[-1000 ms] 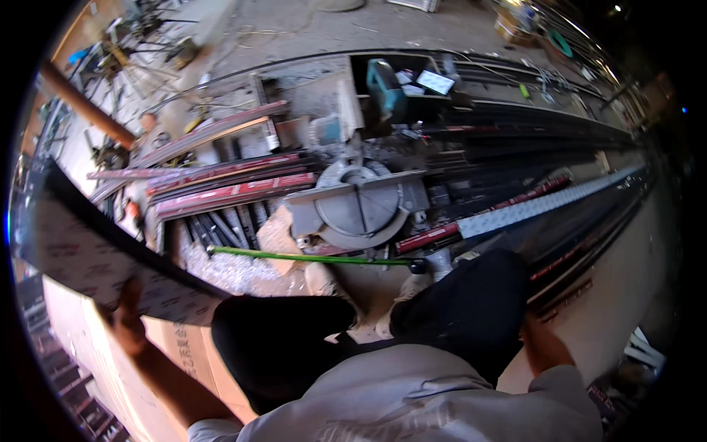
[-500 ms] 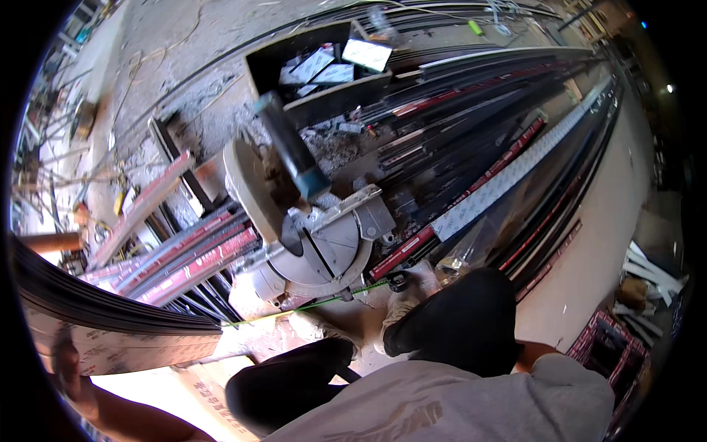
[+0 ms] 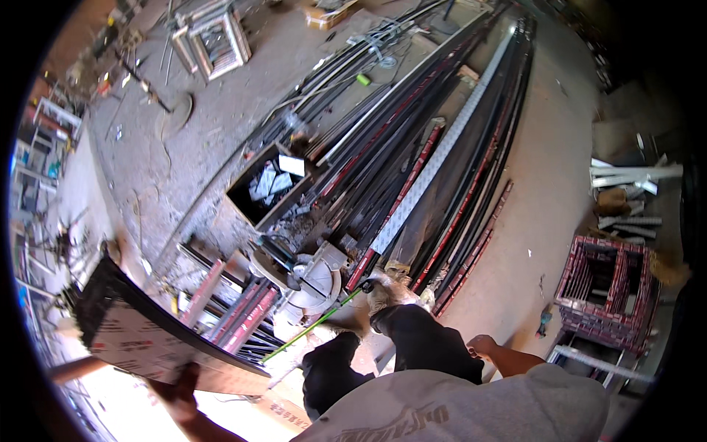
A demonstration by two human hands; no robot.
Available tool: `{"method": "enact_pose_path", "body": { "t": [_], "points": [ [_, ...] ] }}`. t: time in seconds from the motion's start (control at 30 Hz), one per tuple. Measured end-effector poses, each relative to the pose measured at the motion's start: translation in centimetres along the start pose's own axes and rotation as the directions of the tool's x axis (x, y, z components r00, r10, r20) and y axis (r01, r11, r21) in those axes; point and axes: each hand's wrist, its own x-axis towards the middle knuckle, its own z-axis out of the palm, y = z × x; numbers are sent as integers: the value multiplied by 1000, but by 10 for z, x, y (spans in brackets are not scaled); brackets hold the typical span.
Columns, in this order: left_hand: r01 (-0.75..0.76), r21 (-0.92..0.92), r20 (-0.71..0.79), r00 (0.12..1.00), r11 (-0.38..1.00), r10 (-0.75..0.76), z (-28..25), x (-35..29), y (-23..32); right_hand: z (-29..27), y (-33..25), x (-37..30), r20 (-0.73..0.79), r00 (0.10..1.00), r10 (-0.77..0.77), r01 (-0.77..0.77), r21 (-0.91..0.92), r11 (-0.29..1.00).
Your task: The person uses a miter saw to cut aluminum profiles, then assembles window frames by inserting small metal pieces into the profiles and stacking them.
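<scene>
At the lower left my left hand (image 3: 177, 394) grips the lower side of a long bundle of dark profile strips (image 3: 147, 342), its side covered in pale printed film. My right hand (image 3: 482, 346) is beside my right thigh with its fingers curled in, and no object shows in it. In front of my feet stands a miter saw (image 3: 313, 287) with a round grey base. A bright green tape (image 3: 317, 322) stretches out past the saw, and a small dark tape measure (image 3: 368, 285) lies at its far end.
Long dark and red-wrapped profiles (image 3: 412, 184) run away from the saw. A wooden box (image 3: 283, 210) of offcuts stands beyond it. Cut red-wrapped pieces (image 3: 247, 317) lie left of the saw. Stacked red-patterned frames (image 3: 604, 295) are at right; pale frames (image 3: 213, 44) stand far off.
My view has tilted up and away from the saw. The profile bundle in my left hand has swung upward and inward. My right hand has come into sight beside my thigh.
</scene>
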Motion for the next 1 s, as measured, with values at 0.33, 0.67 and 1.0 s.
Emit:
{"method": "enact_pose_path", "body": {
  "t": [0.33,0.67,1.0],
  "points": [
    [64,-88,717,696,994,19,99,-54,199,92,101,-25,-19,925,-380,377,173,910],
    [-158,-97,952,273,983,137,137,-172,196,224,248,-253,-457,796,-397,355,-179,918],
    [-166,-258,947,-236,952,216,247,-310,263,324,495,-257,-182,771,610,-3,957,289]
  ]
}}
